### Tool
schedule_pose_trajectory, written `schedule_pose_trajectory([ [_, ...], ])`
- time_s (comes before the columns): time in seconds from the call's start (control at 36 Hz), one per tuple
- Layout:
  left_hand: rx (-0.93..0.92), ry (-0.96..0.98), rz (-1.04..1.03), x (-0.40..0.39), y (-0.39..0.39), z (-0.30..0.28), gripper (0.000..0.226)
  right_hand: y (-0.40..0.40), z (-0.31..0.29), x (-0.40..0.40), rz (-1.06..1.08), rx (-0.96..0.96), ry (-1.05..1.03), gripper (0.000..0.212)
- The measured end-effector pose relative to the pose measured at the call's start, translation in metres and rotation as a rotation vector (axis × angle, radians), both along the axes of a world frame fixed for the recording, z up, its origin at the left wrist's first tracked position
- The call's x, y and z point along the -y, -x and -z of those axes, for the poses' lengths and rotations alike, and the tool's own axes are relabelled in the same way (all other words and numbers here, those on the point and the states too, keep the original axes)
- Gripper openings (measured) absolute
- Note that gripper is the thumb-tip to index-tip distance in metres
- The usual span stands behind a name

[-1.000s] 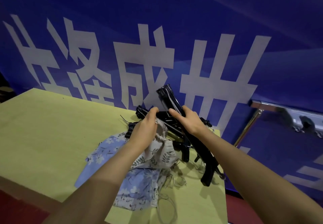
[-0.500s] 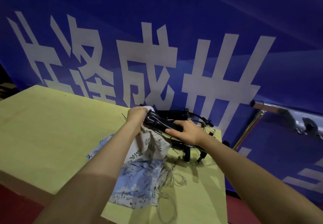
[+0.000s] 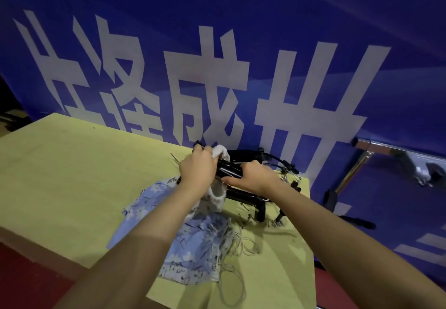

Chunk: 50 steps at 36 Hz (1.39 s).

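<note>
The tabletop [image 3: 72,176] is a flat yellow-green board. Toward its far right corner lies a black folding frame [image 3: 243,196] of tubes and thin wires, its short legs resting on the surface near the right edge, with small metal clips [image 3: 248,219] just in front of it. Beside the frame, toward the near edge, blue floral cloths [image 3: 193,248] lie crumpled and overlapping. A pale leaf-print cloth [image 3: 217,197] rises from them, and loose pale threads [image 3: 252,248] trail toward the near right corner.
</note>
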State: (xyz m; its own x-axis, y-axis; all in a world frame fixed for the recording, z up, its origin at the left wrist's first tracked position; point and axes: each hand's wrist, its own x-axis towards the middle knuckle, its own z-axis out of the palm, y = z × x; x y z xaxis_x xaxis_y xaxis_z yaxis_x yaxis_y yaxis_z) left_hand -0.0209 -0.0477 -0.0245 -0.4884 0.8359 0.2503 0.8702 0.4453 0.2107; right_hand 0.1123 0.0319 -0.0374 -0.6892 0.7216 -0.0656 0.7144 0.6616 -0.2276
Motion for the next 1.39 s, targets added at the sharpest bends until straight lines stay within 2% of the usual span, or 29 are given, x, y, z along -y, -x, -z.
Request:
schedule_pose_trajectory([
  [0.14,-0.144,0.103,0.186,0.007,-0.014,0.014,0.053,0.007,-0.001,0.005,-0.08,0.132,-0.113,0.05],
  [0.19,-0.109,0.138,0.279,0.011,-0.015,0.017,0.06,0.009,-0.002,0.006,-0.133,0.19,-0.166,0.05],
  [0.31,-0.081,0.223,0.375,0.015,-0.013,0.018,0.05,0.009,-0.005,0.008,-0.252,0.277,-0.243,0.05],
  [0.56,-0.197,0.27,0.326,0.001,-0.014,0.032,0.047,0.009,0.002,0.005,-0.332,0.309,-0.416,0.045],
  [0.64,-0.227,0.282,0.296,-0.004,-0.011,0.033,0.051,0.004,0.004,0.0,-0.345,0.212,-0.535,0.056],
  [0.69,-0.211,0.264,0.267,-0.005,-0.008,0.035,0.05,-0.004,0.006,-0.001,-0.364,0.051,-0.625,0.058],
  [0.75,-0.191,0.232,0.244,-0.005,-0.003,0.037,0.047,-0.01,0.011,0.001,-0.342,-0.176,-0.715,0.045],
  [0.81,-0.136,0.181,0.225,-0.005,0.0,0.038,0.048,-0.014,0.018,0.002,-0.319,-0.332,-0.718,0.028],
  [0.83,-0.091,0.152,0.215,-0.005,0.001,0.037,0.049,-0.015,0.021,0.003,-0.308,-0.383,-0.681,0.027],
  [0.89,-0.017,0.099,0.193,-0.005,0.003,0.036,0.051,-0.015,0.026,0.008,-0.226,-0.447,-0.606,0.037],
  [0.94,0.022,0.051,0.171,-0.006,0.004,0.035,0.05,-0.012,0.027,0.014,-0.023,-0.455,-0.448,0.049],
  [0.97,0.036,0.025,0.163,-0.006,0.005,0.034,0.049,-0.01,0.027,0.015,0.087,-0.468,-0.303,0.052],
  [1.03,0.058,-0.024,0.161,-0.006,0.006,0.033,0.048,-0.005,0.019,0.015,0.268,-0.694,0.116,0.049],
  [1.08,0.08,-0.057,0.172,-0.005,0.007,0.033,0.046,0.0,0.005,0.014,0.314,-1.014,0.5,0.046],
  [1.14,0.112,-0.074,0.189,-0.005,0.009,0.034,0.044,0.003,-0.007,0.012,0.269,-1.199,0.67,0.027],
  [1.19,0.22,-0.079,0.223,-0.004,0.011,0.035,0.046,0.006,-0.015,0.012,0.256,-1.234,0.702,0.016],
  [1.33,0.755,0.087,0.322,0.0,0.02,0.023,0.055,0.01,-0.009,0.007,0.295,-1.144,0.623,0.042],
  [1.39,0.917,0.016,0.298,0.003,0.024,0.023,0.049,0.01,-0.003,0.007,0.291,-1.097,0.602,0.045],
])
